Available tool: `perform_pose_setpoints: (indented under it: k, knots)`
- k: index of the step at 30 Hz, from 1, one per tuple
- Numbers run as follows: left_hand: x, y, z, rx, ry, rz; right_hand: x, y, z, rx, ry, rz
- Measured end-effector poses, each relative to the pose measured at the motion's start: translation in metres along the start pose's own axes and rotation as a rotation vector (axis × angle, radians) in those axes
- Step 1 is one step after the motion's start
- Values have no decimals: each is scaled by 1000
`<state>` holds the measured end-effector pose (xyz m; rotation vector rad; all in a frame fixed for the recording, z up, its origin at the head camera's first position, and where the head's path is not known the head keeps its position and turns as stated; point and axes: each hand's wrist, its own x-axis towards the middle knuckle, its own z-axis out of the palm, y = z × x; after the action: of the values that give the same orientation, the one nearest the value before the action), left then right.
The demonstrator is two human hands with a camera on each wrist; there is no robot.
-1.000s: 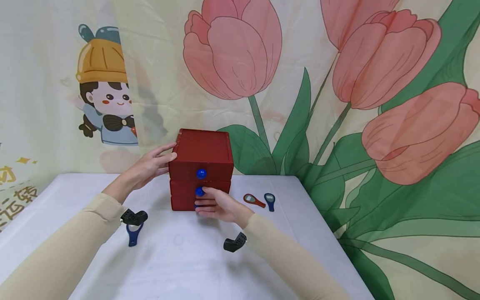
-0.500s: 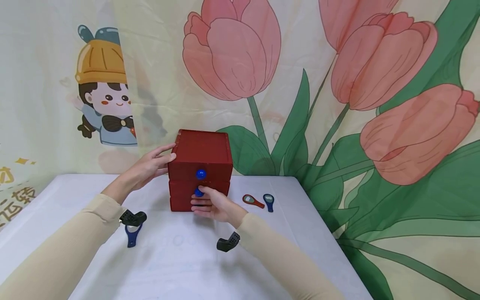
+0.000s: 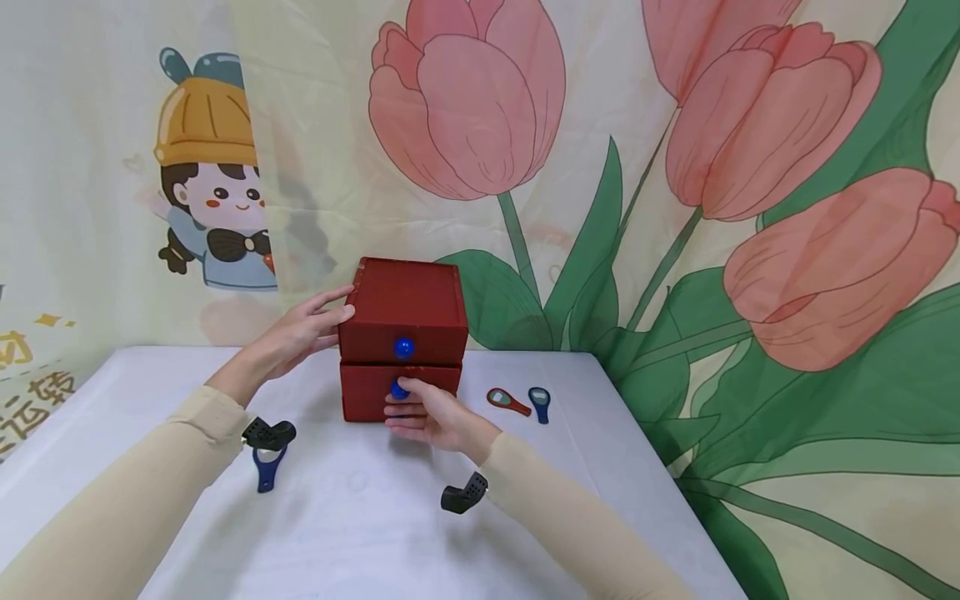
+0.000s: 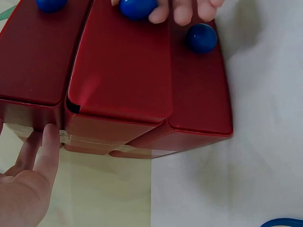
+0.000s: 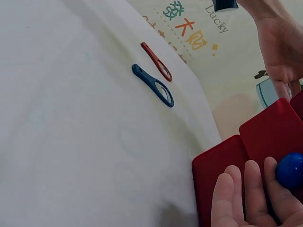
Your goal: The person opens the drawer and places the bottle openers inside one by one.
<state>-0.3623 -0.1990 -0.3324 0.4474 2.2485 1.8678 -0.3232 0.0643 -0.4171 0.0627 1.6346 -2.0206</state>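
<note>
A dark red box of drawers (image 3: 405,304) with blue ball knobs stands mid-table. My left hand (image 3: 303,333) lies with straight fingers against its upper left side, and its fingertips (image 4: 47,151) touch the box's rear corner in the left wrist view. My right hand (image 3: 423,412) pinches the middle drawer's blue knob (image 3: 399,389); the right wrist view shows my fingers (image 5: 246,198) beside that knob (image 5: 289,170). The middle drawer (image 4: 123,71) sticks out a little beyond the other two. The top knob (image 3: 403,347) is free.
A blue magnifier-shaped tool (image 3: 266,471) lies by my left forearm. A red one (image 3: 508,402) and a blue one (image 3: 538,402) lie right of the box. The white table (image 3: 360,517) ends close on the right, and a tulip-printed backdrop hangs right behind it.
The middle drawer has slid slightly out toward me, with my right hand drawing back on its knob. My left hand has stayed on the box.
</note>
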Motion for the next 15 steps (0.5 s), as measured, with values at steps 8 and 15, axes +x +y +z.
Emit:
perform_pose_setpoints:
  k: [8,15]
  knots:
    - [0,0,-1,8,0,-4,-15,7,0,-44,-29,6]
    - [0,1,-1,-5,-4,-3,-31,13,3,-76,-42,5]
